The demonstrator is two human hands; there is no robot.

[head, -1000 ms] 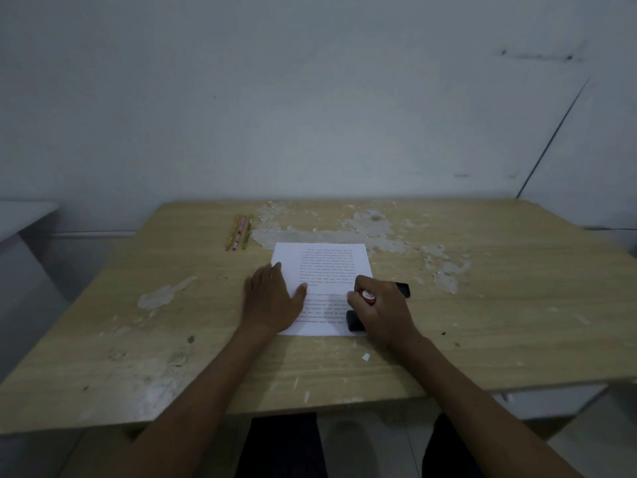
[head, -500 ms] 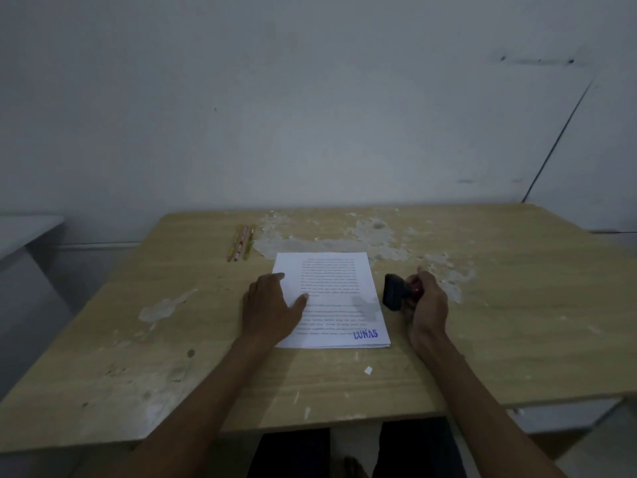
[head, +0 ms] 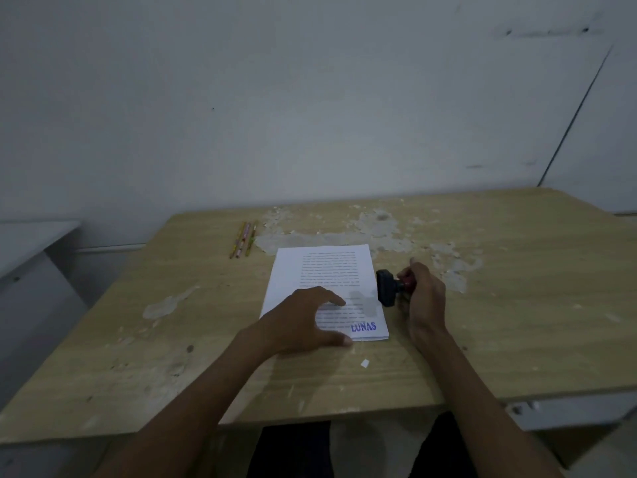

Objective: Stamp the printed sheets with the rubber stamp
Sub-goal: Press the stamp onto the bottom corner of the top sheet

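- Rubber stamp [head: 391, 288]: held in the right hand [head: 422, 298] just off the right edge of the printed sheets [head: 327, 270], tipped on its side so the dark base faces left toward the paper, with the red knob buried in the grip.
- Right hand: fingers curled shut around the stamp's knob, wrist resting on the table [head: 517, 305] to the right of the stack.
- Printed sheets: a thin stack lying near the middle of the table, closer to the near edge; the top sheet carries a blue "LUNAS" mark [head: 363, 327] at its near right corner (the text lines above it are too small to read).
- Left hand [head: 300, 322]: spread open over the near left part of the stack, fingers splayed and gripping nothing, thumb at the stack's near edge.
- Pencils [head: 244, 239]: a few lie side by side toward the far edge, left of the stack and well apart from both hands.
- A scrap of paper [head: 364, 363] lies near the front edge, below the stack.
- The tabletop is worn, with pale peeled patches behind the sheets.
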